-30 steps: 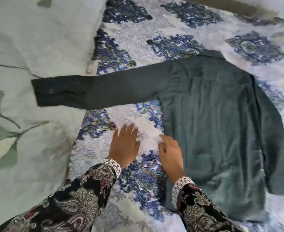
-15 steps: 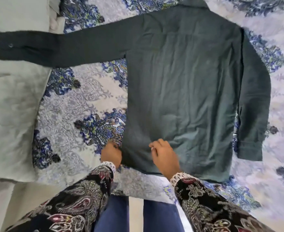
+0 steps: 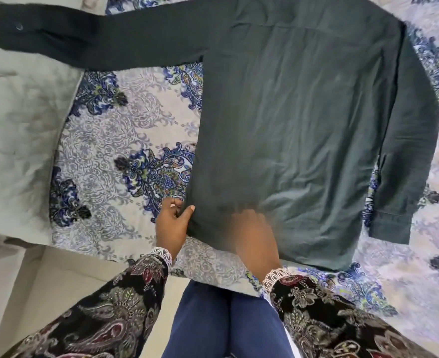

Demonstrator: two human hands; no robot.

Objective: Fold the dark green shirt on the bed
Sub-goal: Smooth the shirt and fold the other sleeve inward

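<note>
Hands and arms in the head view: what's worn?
Both hands, left hand and right hand, are bare: no gloves. Long black sleeves carry a red, grey and cream paisley print, each ending in a white lace cuff. The right hand is motion-blurred.

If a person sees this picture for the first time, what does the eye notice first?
The dark green shirt dominates, spread flat on the blue floral bedspread, one sleeve stretched out to the left over a pale green pillow. At its near left corner, the left hand pinches the hem, while the blurred right hand lies on the cloth.
</note>
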